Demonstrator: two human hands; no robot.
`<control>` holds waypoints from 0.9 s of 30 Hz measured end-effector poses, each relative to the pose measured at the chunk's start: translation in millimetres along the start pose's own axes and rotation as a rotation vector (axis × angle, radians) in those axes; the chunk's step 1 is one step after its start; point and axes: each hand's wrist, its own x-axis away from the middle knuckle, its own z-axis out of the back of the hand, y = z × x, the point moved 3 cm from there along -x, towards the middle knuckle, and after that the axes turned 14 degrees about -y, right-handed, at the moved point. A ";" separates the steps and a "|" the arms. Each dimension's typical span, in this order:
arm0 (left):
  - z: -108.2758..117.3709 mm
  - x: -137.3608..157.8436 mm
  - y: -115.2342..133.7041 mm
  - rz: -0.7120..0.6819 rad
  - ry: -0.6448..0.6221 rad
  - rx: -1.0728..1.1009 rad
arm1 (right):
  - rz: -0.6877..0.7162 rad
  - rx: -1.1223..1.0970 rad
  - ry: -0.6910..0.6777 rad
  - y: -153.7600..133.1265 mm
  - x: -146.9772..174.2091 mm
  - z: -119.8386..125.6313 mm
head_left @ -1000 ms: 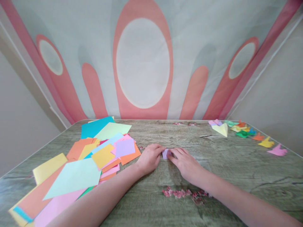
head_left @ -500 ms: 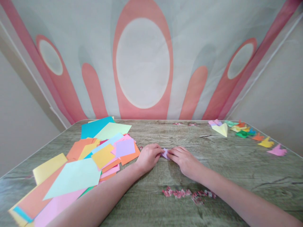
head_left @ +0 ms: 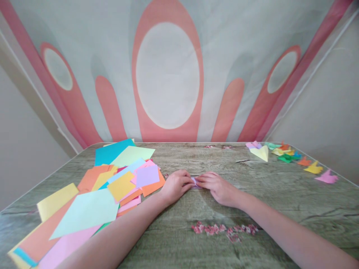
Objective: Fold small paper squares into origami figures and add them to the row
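A small folded piece of purple paper (head_left: 194, 182) lies on the wooden-look tabletop (head_left: 174, 231), straight ahead of me. My left hand (head_left: 176, 186) has its fingertips closed on the paper's left side. From the other side, my right hand (head_left: 218, 187) grips the right part with its fingers pressed together. Only a narrow middle strip of the paper shows between my fingertips; the rest is hidden under them. Close by on the left, a flat purple square (head_left: 147, 175) rests on top of other coloured sheets.
Loose coloured paper sheets (head_left: 84, 213) spread over the table's left side, partly under my left forearm. Several small folded paper figures (head_left: 313, 168) line the right edge, beside a pale yellow folded piece (head_left: 260, 153). A pink-and-grey patterned cloth (head_left: 168, 134) hangs behind the table.
My right hand has shifted slightly, its fingers now flatter over the paper. The purple paper has turned a little between my fingertips. The whole view has drifted slightly.
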 end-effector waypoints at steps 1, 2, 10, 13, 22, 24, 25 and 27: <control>-0.2 -0.4 0.1 -0.001 -0.010 0.016 | -0.005 -0.017 0.001 0.6 0.0 0.2; -0.5 -0.8 0.2 -0.001 -0.019 0.032 | -0.010 -0.031 0.003 1.1 -0.1 0.4; -3.8 -3.8 -5.8 0.033 0.003 0.197 | -0.063 -0.046 0.019 -5.2 0.5 2.6; -4.2 -4.5 -8.2 0.061 0.022 0.242 | -0.081 -0.050 0.031 -10.3 0.1 4.6; -2.2 -4.4 -7.1 0.117 0.059 0.216 | -0.007 -0.102 -0.004 -2.6 3.2 11.0; -1.6 -4.3 -6.7 0.138 0.068 0.188 | -0.003 -0.094 -0.035 -0.5 5.3 12.3; -1.3 -4.3 -6.6 0.146 0.071 0.178 | 0.000 -0.084 -0.057 -0.1 6.1 12.7; -0.8 -4.4 -6.1 0.153 0.071 0.166 | 0.007 -0.058 -0.102 -0.6 7.3 13.4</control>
